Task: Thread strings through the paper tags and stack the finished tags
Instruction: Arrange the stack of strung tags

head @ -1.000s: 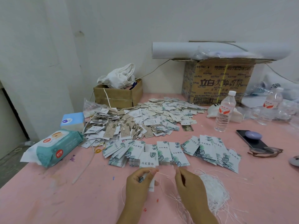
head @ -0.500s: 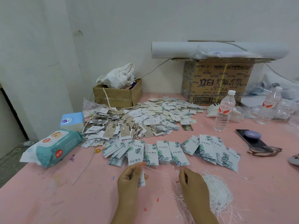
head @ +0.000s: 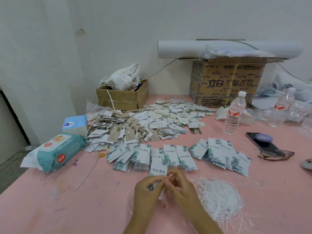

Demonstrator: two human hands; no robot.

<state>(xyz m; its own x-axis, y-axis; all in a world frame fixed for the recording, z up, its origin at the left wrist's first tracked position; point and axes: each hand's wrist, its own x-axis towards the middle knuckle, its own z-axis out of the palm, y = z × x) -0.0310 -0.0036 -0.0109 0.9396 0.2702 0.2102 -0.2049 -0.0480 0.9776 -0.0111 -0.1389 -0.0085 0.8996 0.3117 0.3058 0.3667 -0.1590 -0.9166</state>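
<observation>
Threading calls for a steady tag: your left hand (head: 148, 188) pinches the leaf-print tag (head: 158, 168) near the table's near edge, while your right hand (head: 179, 186) pinches a string end at it. Keep the loose string bundle (head: 219, 196), right, from snagging; fanned tags (head: 170, 154) lie just beyond.

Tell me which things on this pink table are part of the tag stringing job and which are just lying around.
Part of the job: the tag in the left hand and right hand, the bundle of white strings, the rows of leaf-print tags, the big heap of tags.

Lying about: wet wipes pack, water bottle, phone, glasses, small cardboard box.
</observation>
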